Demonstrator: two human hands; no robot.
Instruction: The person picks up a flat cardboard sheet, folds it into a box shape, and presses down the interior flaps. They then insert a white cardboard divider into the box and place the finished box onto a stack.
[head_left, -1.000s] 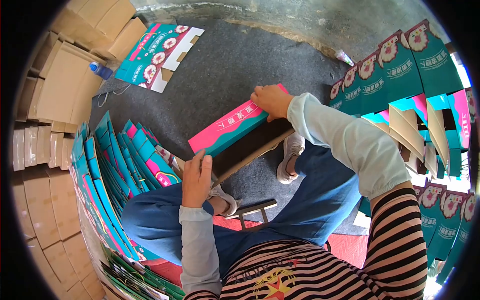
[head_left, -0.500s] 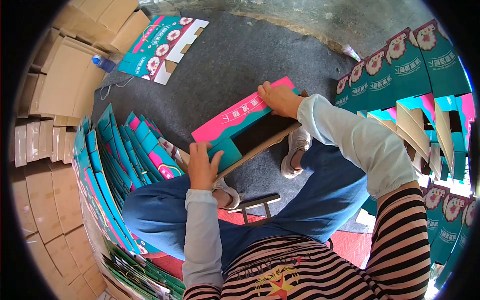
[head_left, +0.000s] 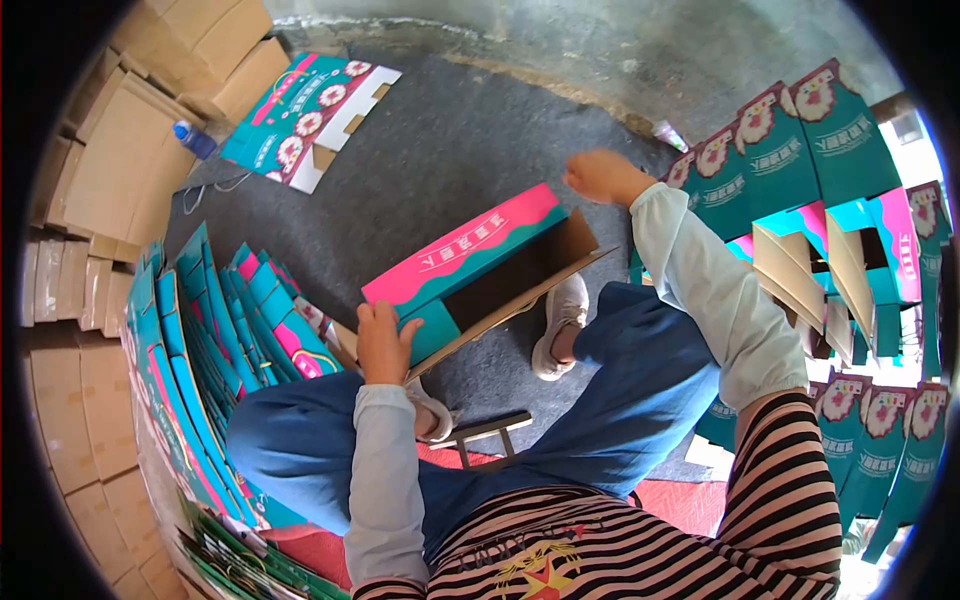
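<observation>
A pink and teal cardboard box (head_left: 470, 250) with white lettering lies tilted in front of my knees, its long side open and its inside dark. My left hand (head_left: 384, 342) grips the near-left end, with the thumb over the teal end flap (head_left: 432, 335) and the fingers at the pink side. At the far right end, the brown inner flap (head_left: 582, 245) stands out. Beyond that end, my right hand (head_left: 605, 178) is in the air, apart from the box. Motion smears its fingers, and I see nothing in them.
Flattened teal boxes (head_left: 215, 315) stand packed at my left. Folded boxes (head_left: 845, 140) are stacked at the right. A flat printed carton (head_left: 305, 115) and blue bottle (head_left: 194, 140) lie farther off. Brown cartons (head_left: 125, 160) line the left. A small wooden frame (head_left: 490, 432) is between my feet.
My right hand has let go of the box's far end and lifted away from it. My left hand keeps its hold. The whole view has shifted slightly.
</observation>
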